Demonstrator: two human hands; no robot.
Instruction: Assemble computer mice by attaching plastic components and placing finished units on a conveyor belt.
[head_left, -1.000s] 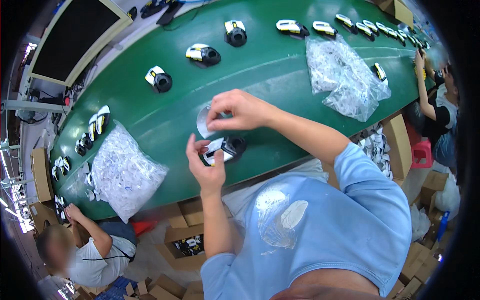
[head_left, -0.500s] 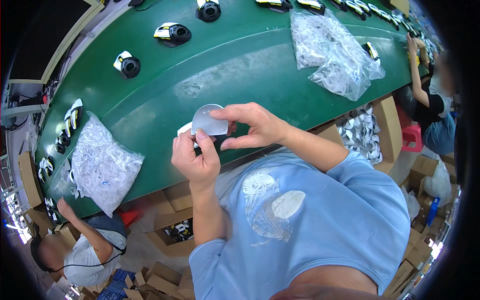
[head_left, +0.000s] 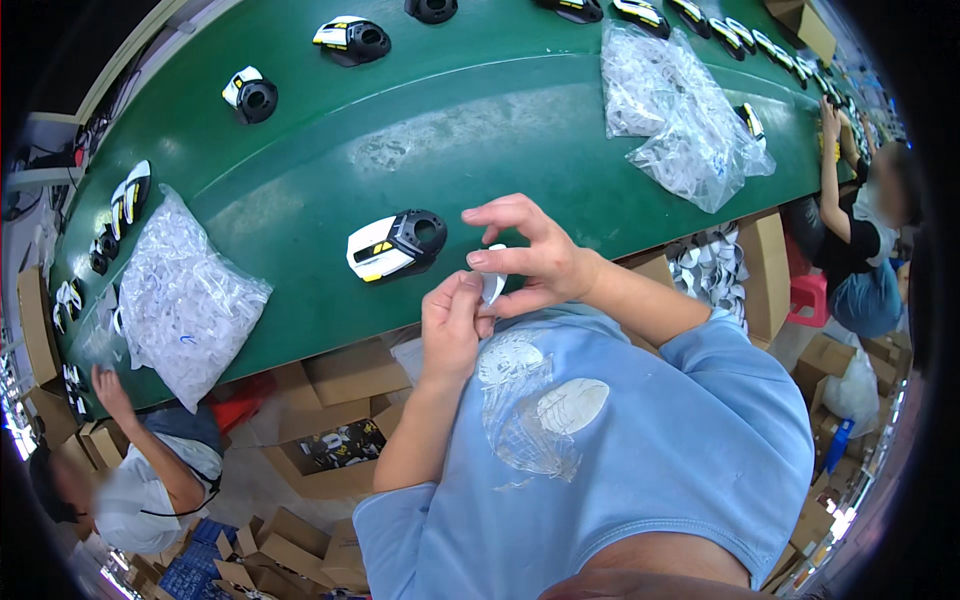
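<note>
Close to my body, at the table's front edge, a small curved whitish plastic piece [head_left: 493,287] is held edge-on between my hands. My left hand [head_left: 455,325] pinches it with thumb and fingers. From the other side my right hand [head_left: 545,262] grips it between thumb and a bent finger, its index finger stretched out above. Much of the piece is hidden behind the fingers. Just beyond my left hand, a black-and-white shell with yellow marks and a round hole [head_left: 398,246] lies on the green table [head_left: 520,160], touched by neither hand.
Clear bags of white pieces lie left [head_left: 190,300] and right [head_left: 690,120]. Similar shells [head_left: 352,40] line the far side. An open carton of curved pieces [head_left: 708,270] stands below the edge at right. Co-workers sit at left [head_left: 150,490] and right [head_left: 850,210].
The curved piece has come nearer my body and turned from broadside to edge-on. My hands moved right and toward me, uncovering the shell on the table. The view has shifted slightly.
</note>
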